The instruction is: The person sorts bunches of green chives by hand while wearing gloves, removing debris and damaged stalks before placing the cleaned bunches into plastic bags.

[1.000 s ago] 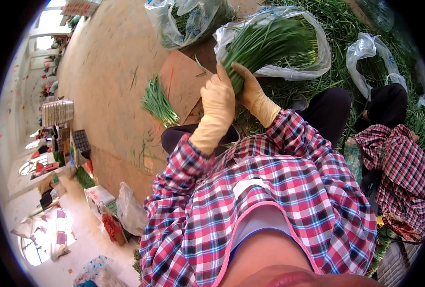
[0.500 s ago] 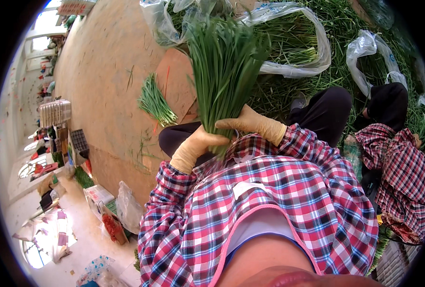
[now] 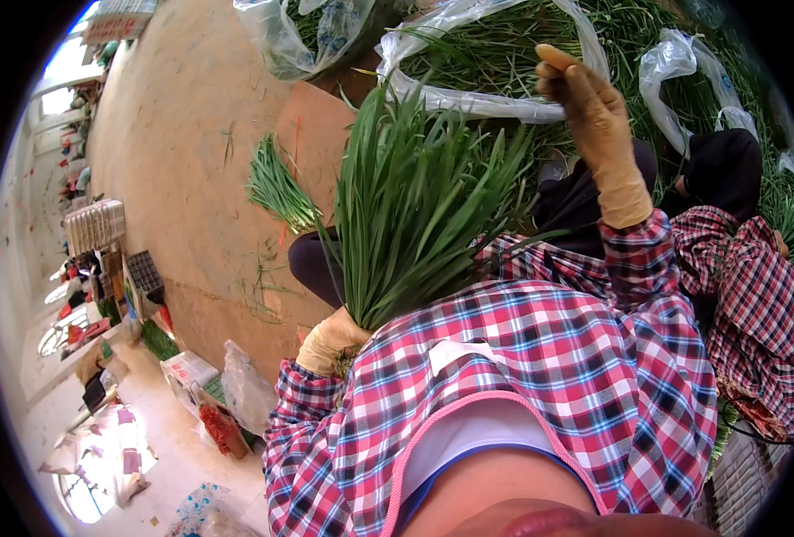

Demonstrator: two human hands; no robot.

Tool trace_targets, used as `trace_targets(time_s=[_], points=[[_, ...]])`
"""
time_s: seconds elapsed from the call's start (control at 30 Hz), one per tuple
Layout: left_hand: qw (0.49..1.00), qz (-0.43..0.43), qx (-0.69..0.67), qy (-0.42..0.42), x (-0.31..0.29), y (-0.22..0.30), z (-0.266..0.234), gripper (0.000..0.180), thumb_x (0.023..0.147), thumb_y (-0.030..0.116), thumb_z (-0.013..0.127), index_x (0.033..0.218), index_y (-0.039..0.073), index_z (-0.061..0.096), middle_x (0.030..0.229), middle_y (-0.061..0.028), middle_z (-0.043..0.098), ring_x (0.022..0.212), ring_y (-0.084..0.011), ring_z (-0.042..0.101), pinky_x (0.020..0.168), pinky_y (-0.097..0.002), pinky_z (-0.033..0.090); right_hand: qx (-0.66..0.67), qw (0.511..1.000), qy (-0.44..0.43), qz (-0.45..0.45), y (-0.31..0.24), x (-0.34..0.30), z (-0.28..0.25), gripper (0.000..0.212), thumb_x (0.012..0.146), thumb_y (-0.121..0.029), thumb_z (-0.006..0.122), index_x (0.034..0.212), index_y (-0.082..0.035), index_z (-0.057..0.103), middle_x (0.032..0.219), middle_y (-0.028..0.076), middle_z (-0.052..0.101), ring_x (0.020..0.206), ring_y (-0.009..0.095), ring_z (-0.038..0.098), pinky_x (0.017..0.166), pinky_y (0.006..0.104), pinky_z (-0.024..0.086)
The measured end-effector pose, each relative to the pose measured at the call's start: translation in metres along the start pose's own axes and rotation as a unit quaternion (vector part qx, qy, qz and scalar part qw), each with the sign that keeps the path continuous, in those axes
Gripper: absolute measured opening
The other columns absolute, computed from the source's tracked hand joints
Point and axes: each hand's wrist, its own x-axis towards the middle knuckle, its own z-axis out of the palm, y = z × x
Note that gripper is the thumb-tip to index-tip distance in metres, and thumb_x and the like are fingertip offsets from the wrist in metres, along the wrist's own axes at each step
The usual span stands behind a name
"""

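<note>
Dull brown floor [image 3: 191, 134], a pale wall [image 3: 19, 268] along the left edge, white glare at its windows [image 3: 93, 474].

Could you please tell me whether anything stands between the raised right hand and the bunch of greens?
Nothing visible does: the right hand is apart from the bunch of greens, which the left hand grips low down.
</note>
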Motion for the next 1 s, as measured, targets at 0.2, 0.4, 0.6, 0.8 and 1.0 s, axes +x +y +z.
trace_targets(time_s=[0.2,0.4,0.6,0.8,1.0], points=[[0.999,-0.024,-0.034,-0.013,-0.003,0.010,0.008,0.066,0.071,0.003,0.084,0.130,0.001,0.055,0.126,-0.0070,0.061,0.110,-0.0176,0.055,0.097,-0.0298,0.044,-0.349,0.908,-0.177,-0.151,-0.071,0.004,0.028,0.013,0.088,-0.008,0.065,0.099,-0.007,0.072,0.103,0.008,0.072,0.086,0.020,0.068,0.073,0.0287,0.054],[0.998,-0.058,-0.013,-0.024,0.000,0.011,0.004,0.069,0.069,0.002,0.084,0.130,0.001,0.054,0.127,-0.0071,0.060,0.112,-0.0174,0.054,0.099,-0.0298,0.043,-0.573,0.745,-0.282,-0.192,-0.062,0.001,0.064,0.015,0.082,-0.018,0.068,0.095,-0.013,0.072,0.085,0.008,0.067,0.078,0.027,0.065,0.065,0.0373,0.052],[0.997,-0.076,-0.002,-0.026,0.000,0.011,0.002,0.072,0.066,0.000,0.085,0.131,0.001,0.054,0.128,-0.0072,0.059,0.114,-0.0172,0.054,0.100,-0.0298,0.042,-0.538,0.775,-0.304,-0.136,-0.046,-0.006,0.044,0.016,0.086,-0.020,0.065,0.097,-0.010,0.070,0.084,0.011,0.064,0.077,0.032,0.064,0.066,0.0398,0.052],[0.995,-0.098,0.004,-0.031,0.000,0.011,0.000,0.074,0.064,-0.001,0.085,0.131,0.001,0.054,0.129,-0.0073,0.059,0.116,-0.0170,0.053,0.102,-0.0298,0.040,-0.633,0.684,-0.212,-0.296,-0.061,0.015,0.049,0.044,0.076,-0.003,0.067,0.118,-0.017,0.066,0.085,0.003,0.061,0.072,0.022,0.063,0.063,0.0325,0.053],[0.994,-0.065,0.083,-0.011,0.001,0.017,0.009,0.066,0.065,0.000,0.084,0.126,0.000,0.058,0.124,-0.0060,0.062,0.111,-0.0137,0.054,0.098,-0.0286,0.042,-0.637,0.674,-0.298,-0.228,-0.056,0.019,0.038,0.052,0.069,0.003,0.064,0.118,-0.014,0.065,0.087,0.006,0.064,0.076,0.023,0.066,0.066,0.0332,0.054]])
